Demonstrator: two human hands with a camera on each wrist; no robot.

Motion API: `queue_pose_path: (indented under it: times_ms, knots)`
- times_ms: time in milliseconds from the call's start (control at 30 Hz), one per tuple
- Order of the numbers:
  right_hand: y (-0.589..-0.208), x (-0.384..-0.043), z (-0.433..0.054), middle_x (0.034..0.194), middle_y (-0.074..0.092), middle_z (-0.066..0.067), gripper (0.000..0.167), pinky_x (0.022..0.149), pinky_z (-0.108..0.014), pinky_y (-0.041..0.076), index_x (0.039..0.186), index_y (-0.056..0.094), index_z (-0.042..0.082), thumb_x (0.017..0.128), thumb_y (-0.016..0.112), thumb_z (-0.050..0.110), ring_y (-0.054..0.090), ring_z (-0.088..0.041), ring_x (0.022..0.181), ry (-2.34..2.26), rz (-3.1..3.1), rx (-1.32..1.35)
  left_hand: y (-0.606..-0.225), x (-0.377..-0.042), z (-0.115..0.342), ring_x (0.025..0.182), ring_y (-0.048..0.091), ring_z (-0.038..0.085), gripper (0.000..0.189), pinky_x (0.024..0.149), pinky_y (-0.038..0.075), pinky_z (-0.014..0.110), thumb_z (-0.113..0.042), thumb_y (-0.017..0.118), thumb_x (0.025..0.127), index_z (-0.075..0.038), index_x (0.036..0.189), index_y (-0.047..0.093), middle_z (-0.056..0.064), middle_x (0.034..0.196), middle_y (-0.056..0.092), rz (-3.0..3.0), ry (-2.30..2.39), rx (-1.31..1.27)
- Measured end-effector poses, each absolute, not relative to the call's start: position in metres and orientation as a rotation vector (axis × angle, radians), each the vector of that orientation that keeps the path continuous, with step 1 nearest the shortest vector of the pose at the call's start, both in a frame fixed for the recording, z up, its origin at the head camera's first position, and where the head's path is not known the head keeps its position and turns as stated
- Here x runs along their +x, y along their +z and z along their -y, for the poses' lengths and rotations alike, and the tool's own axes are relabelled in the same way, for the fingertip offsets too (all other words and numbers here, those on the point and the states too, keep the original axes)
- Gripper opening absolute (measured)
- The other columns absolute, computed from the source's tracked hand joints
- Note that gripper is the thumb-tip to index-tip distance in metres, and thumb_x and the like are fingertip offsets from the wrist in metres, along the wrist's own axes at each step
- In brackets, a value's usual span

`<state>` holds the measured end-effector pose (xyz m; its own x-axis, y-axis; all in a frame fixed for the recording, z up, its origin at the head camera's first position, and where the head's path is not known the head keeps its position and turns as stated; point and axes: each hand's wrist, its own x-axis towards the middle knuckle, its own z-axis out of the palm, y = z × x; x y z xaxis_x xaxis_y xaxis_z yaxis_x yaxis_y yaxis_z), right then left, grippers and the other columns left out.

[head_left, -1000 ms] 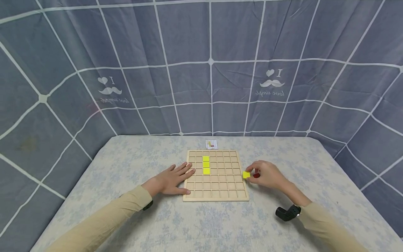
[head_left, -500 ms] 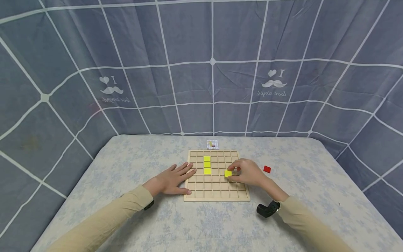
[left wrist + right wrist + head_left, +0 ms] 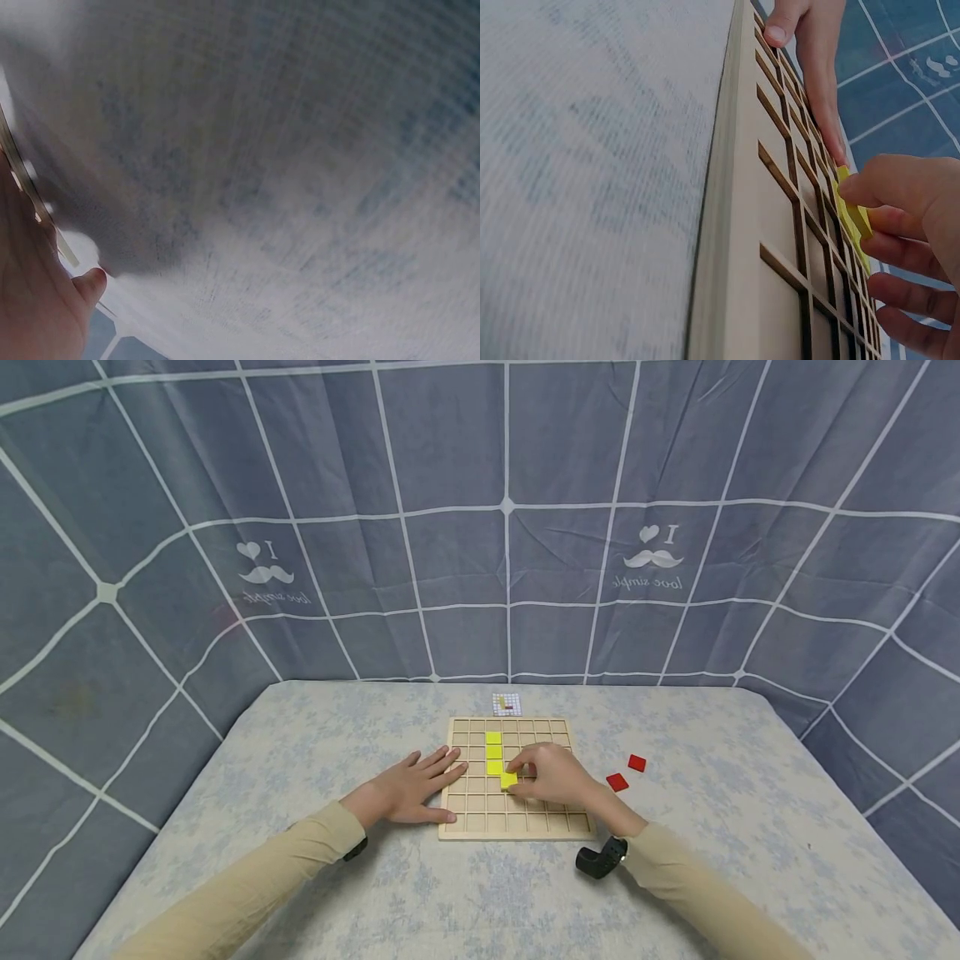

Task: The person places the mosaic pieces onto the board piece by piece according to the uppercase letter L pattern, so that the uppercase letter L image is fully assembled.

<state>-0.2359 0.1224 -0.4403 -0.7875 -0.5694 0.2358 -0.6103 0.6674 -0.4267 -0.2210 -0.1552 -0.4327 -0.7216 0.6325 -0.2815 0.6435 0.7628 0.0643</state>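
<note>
A wooden grid board (image 3: 517, 827) lies on the table, with three yellow tiles (image 3: 493, 752) set in one column in its upper left part. Between thumb and fingers my right hand (image 3: 557, 774) pinches another yellow tile (image 3: 508, 781), tilted, just right of and below the lowest of the three. The right wrist view shows this pinched tile (image 3: 855, 210) side-on above the grid. Straight-fingered, my left hand (image 3: 408, 789) rests on the board's left edge. Two red tiles (image 3: 617, 782) lie on the table right of the board.
A small printed pattern card (image 3: 506, 704) lies behind the board. The table (image 3: 360, 893) has a pale flowered cloth. Behind it hangs a blue-grey curtain (image 3: 442, 560) with white lines.
My right hand has carried the yellow tile leftward from the board's right edge to beside the yellow column. Two red tiles behind it have come into view. The left hand stays put.
</note>
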Motion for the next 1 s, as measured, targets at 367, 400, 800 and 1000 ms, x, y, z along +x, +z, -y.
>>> queue_pose_path:
  times_ms: [367,400,800,1000]
  knots:
    - [-0.444,-0.237,-0.108,0.090,0.073,0.005,0.022,0.057,-0.016,0.041,0.094,0.077,0.016,0.076,0.081,0.028,0.048,0.002,0.060,0.747,2.801,1.039,-0.433,-0.221,0.155,0.151,0.005,0.023,0.082,0.119,0.017,0.055,-0.068,0.039,0.092,-0.025,0.156,0.014,0.002,0.164,0.004,-2.673,-0.062,0.998]
    - [-0.444,-0.238,-0.108,0.090,0.073,0.005,0.023,0.057,-0.016,0.041,0.094,0.077,0.016,0.076,0.081,0.028,0.048,0.002,0.060,0.747,2.803,1.038,-0.433,-0.221,0.155,0.151,0.005,0.023,0.082,0.119,0.017,0.055,-0.068,0.039,0.092,-0.025,0.156,0.014,0.002,0.164,0.004,-2.673,-0.061,0.998]
    - [-0.447,-0.239,-0.106,0.079,0.066,0.010,0.023,0.053,-0.015,0.038,0.095,0.077,0.015,0.078,0.080,0.030,0.044,0.001,0.057,0.742,2.802,1.076,-0.434,-0.222,0.155,0.151,0.005,0.023,0.083,0.119,0.017,0.055,-0.070,0.038,0.091,-0.026,0.156,0.013,0.001,0.164,0.004,-2.676,-0.072,0.987]
    - [-0.449,-0.240,-0.105,0.082,0.067,0.007,0.022,0.053,-0.016,0.038,0.094,0.078,0.013,0.078,0.080,0.028,0.044,0.002,0.057,0.743,2.765,1.108,-0.434,-0.222,0.155,0.151,0.006,0.023,0.082,0.119,0.017,0.055,-0.070,0.039,0.091,-0.026,0.156,0.014,0.001,0.164,0.004,-2.675,-0.064,0.986]
